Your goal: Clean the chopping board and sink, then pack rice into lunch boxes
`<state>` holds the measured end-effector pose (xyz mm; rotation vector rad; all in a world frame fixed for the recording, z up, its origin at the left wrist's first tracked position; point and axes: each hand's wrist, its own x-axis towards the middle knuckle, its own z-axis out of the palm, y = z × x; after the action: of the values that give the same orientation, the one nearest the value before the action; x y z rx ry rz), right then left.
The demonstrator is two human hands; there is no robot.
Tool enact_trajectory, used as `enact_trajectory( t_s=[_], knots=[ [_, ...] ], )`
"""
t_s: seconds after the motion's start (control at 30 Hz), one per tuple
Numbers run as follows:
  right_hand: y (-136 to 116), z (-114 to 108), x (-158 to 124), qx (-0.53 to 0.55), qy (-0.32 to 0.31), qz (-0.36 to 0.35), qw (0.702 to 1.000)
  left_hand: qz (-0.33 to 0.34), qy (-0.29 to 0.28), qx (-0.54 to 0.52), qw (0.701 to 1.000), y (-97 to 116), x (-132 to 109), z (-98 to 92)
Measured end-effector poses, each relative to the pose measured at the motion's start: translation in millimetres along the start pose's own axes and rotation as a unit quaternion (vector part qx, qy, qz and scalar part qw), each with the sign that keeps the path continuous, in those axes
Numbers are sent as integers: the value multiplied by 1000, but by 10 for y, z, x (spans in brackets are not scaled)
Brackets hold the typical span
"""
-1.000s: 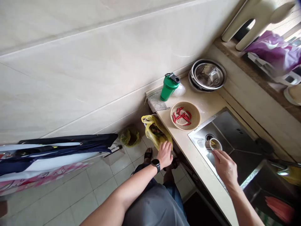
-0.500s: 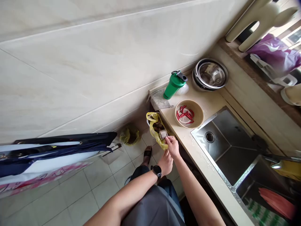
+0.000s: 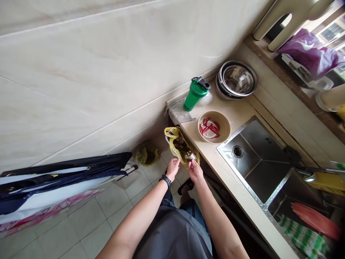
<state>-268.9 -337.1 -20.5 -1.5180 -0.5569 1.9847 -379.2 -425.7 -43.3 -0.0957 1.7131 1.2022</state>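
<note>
Two containers of food sit close together near the middle of the frame: a yellow plastic bag (image 3: 181,147), slumped open over the edge of the table (image 3: 239,115), and a round woven basket (image 3: 214,126) on the table just to its right. The bag holds dark brown lumps, too shadowed to name, while the basket holds a small heap of dried red chillies (image 3: 208,126). A small metal object (image 3: 191,155), silver and rounded, shows at the lower right of the bag's opening, though its exact form is too small to tell.

The right hand (image 3: 195,172) has its grip pressed together, pinching that object between the fingertips. The left hand (image 3: 173,169), with a black watch (image 3: 165,180) on its wrist, is close beside it, its grip loosely spread just below the bag.

Farther up the table stand nested steel bowls (image 3: 236,79) and a green shaker bottle (image 3: 196,94), tilted beside a grey cloth (image 3: 178,112). A stainless steel sink (image 3: 254,162) is set into the table at right. Lower left, a second yellow-green bag (image 3: 147,154) with dark contents rests on the tiled floor (image 3: 91,230).
</note>
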Motion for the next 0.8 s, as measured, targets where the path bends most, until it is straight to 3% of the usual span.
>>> enact_trajectory(
  t_s=[0.1, 0.3, 0.37, 0.43, 0.47, 0.53, 0.6, 0.7, 0.73, 0.8],
  knots=[
    [-17, 3, -43, -21, 41, 19, 999, -6, 0, -5, 1000, 27, 7, 58],
    [-112, 107, -120, -70, -3, -1, 998, -1, 12, 31, 999, 43, -102, 86],
    [-109, 118, -121, -74, 4, -8, 997, 12, 40, 54, 998, 123, -156, 31],
    [-92, 112, -105, -84, 29, -7, 996, 69, 87, 96, 989, 298, -180, -50],
    [-84, 108, -93, -89, 41, -5, 995, 130, 103, 135, 977, 426, -167, -90],
    [-73, 106, -65, -93, 53, -3, 994, 297, 86, 253, 917, 739, -74, -144],
    [-68, 112, -45, -89, 51, -3, 995, 423, 8, 395, 815, 1072, 107, -142],
    [-61, 121, -49, -71, 45, 3, 996, 465, -93, 570, 671, 1442, 467, -42],
    [-57, 120, -60, -67, 44, 6, 997, 465, -117, 601, 639, 1511, 586, 2],
    [-50, 113, -89, -66, 46, 7, 997, 464, -155, 627, 607, 1573, 788, 82]
  ],
)
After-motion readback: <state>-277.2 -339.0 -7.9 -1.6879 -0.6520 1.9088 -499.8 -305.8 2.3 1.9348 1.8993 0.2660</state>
